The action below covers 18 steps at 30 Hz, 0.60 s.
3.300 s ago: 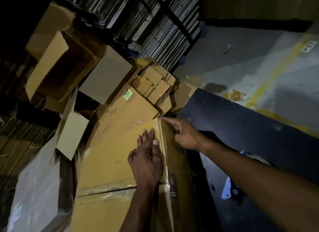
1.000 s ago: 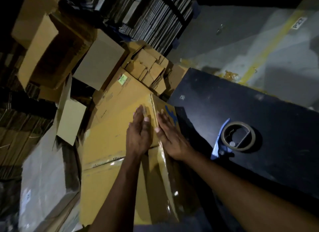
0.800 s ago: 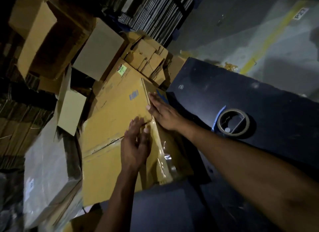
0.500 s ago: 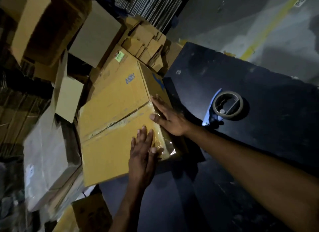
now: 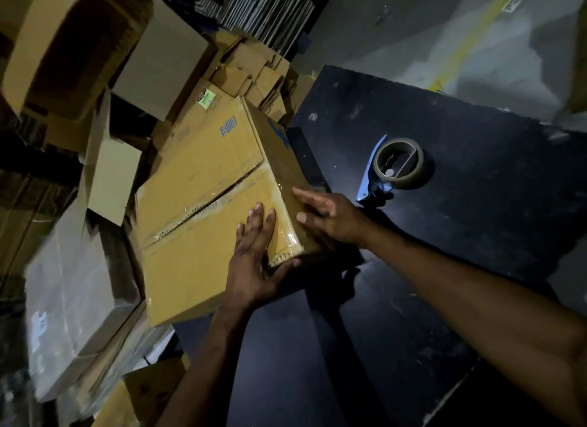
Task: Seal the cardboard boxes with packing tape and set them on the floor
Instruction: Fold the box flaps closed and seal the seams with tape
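A tan cardboard box with clear tape along its centre seam and near edge juts off the left side of the black table, tilted over the pile below. My left hand lies on the box's top at the near right corner, fingers straight, thumb hooked under the corner. My right hand presses flat against the box's right side. A tape dispenser with a blue blade guard and a brown roll sits on the table, right of the box.
Left of the table lies a heap of cardboard boxes, some open, plus a pale wrapped box at lower left. Stacked flat cardboard stands behind. Grey floor with a yellow line lies at the upper right.
The box slid toward me and leftward off the table edge. My left hand moved from the taped edge down to the near corner; my right hand shifted onto the box's side.
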Motion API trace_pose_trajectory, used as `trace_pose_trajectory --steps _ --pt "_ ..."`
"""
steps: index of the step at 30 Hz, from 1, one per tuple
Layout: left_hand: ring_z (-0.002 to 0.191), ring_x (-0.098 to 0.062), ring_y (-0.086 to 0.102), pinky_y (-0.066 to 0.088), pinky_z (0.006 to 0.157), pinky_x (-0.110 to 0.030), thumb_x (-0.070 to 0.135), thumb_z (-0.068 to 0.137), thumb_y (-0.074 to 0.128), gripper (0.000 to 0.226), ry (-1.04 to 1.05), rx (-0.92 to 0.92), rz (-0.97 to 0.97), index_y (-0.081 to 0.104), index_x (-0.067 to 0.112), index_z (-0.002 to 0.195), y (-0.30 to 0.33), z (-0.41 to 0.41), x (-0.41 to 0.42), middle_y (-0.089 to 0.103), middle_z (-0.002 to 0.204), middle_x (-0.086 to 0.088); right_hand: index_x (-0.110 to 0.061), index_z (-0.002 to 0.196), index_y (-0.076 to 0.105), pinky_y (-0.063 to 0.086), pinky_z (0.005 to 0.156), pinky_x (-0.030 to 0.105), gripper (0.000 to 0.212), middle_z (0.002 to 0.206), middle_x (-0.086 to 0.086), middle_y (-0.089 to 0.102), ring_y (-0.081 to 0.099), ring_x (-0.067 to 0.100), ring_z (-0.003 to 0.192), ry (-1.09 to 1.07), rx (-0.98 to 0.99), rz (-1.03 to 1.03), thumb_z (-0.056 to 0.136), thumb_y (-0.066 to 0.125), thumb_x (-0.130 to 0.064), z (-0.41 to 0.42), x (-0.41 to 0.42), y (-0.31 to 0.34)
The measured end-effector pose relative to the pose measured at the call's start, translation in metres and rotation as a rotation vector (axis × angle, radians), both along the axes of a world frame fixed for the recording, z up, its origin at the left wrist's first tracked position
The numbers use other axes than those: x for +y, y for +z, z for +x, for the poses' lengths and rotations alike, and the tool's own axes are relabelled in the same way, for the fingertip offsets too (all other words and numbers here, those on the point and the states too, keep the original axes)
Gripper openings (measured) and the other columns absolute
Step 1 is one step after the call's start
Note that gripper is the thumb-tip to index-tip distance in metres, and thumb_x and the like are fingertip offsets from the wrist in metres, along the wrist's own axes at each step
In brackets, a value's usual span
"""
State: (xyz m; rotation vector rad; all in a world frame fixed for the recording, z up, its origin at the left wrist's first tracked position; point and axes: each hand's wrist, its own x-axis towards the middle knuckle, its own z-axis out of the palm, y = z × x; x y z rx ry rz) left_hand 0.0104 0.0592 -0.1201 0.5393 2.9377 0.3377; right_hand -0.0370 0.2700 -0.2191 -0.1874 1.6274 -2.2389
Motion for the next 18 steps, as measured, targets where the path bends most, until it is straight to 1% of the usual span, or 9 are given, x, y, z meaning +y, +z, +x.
trace_pose_trajectory --steps 2,4,5,6,8,10,13,16,18 --pt "0.161 -0.019 0.004 0.011 0.129 -0.053 0.063 0.089 0.065 0.097 0.003 -0.004 0.001 0.022 0.022 0.165 -0.001 -0.001 -0.002 0.009 0.174 0.001 -0.02 0.153 0.045 0.036 0.118 0.026 0.066 0.157 -0.003 0.043 0.042 0.002 0.141 0.015 -0.011 -0.044 0.094 0.073 -0.025 0.002 0.004 0.008" --pt "0.161 -0.018 0.004 0.012 0.129 -0.054 0.064 0.088 0.066 0.097 0.009 0.001 0.008 0.023 0.023 0.165 -0.003 -0.001 -0.002 0.01 0.174 0.001 -0.025 0.154 0.042 0.034 0.118 0.022 0.071 0.159 -0.005 0.041 0.039 0.001 0.144 0.058 0.101 0.054 0.091 0.072 -0.04 0.005 0.003 0.012" --pt "0.161 -0.017 0.005 0.013 0.129 -0.054 0.063 0.088 0.066 0.097 0.013 0.005 0.011 0.023 0.023 0.165 -0.003 0.0 -0.001 0.01 0.174 0.001 -0.027 0.153 0.043 0.034 0.119 0.024 0.071 0.158 -0.005 0.043 0.04 0.001 0.143 0.053 0.142 0.116 0.091 0.072 -0.043 0.007 0.001 0.009" --pt "0.161 -0.017 0.005 0.013 0.129 -0.053 0.063 0.089 0.065 0.096 0.02 0.011 0.01 0.023 0.023 0.165 -0.003 0.001 0.001 0.011 0.174 0.001 -0.026 0.152 0.046 0.036 0.119 0.028 0.067 0.156 -0.004 0.046 0.043 0.003 0.141 0.027 0.147 0.155 0.092 0.071 -0.04 0.009 0.0 0.004" --pt "0.161 -0.017 0.006 0.013 0.129 -0.052 0.064 0.089 0.064 0.095 0.032 0.022 -0.002 0.024 0.023 0.165 -0.002 0.003 0.003 0.012 0.174 0.0 -0.019 0.147 0.053 0.042 0.116 0.038 0.053 0.148 0.003 0.055 0.053 0.008 0.134 -0.05 0.075 0.158 0.097 0.07 -0.023 0.014 0.005 -0.007" --pt "0.16 -0.015 0.006 0.013 0.129 -0.052 0.065 0.089 0.063 0.095 0.044 0.025 0.0 0.025 0.023 0.165 -0.002 0.004 0.004 0.013 0.173 0.0 -0.015 0.144 0.057 0.045 0.112 0.044 0.043 0.143 0.006 0.06 0.057 0.009 0.129 -0.069 -0.061 0.06 0.101 0.063 -0.014 0.022 0.013 -0.011" --pt "0.16 -0.011 0.005 0.012 0.129 -0.051 0.066 0.088 0.063 0.094 0.096 0.019 0.018 0.026 0.026 0.165 -0.001 -0.001 0.009 0.013 0.173 0.003 -0.014 0.138 0.061 0.045 0.112 0.043 0.034 0.139 0.002 0.064 0.056 0.012 0.132 -0.001 -0.265 -0.161 0.105 0.054 -0.012 0.031 0.019 -0.017" --pt "0.16 -0.01 0.007 0.008 0.13 -0.046 0.068 0.087 0.063 0.094 0.17 0.012 0.027 0.026 0.029 0.164 0.001 -0.014 0.021 0.014 0.173 0.004 -0.011 0.133 0.066 0.04 0.115 0.036 0.038 0.123 0.002 0.071 0.058 0.016 0.131 -0.021 -0.331 -0.278 0.096 0.059 -0.009 0.034 0.021 -0.024" --pt "0.159 -0.011 0.009 0.007 0.131 -0.045 0.07 0.085 0.062 0.095 0.21 0.009 0.012 0.026 0.03 0.164 0.003 -0.021 0.03 0.014 0.173 0.004 -0.007 0.134 0.063 0.041 0.111 0.03 0.044 0.129 0.008 0.068 0.059 0.017 0.13 -0.047 -0.321 -0.296 0.091 0.057 -0.005 0.033 0.02 -0.028"
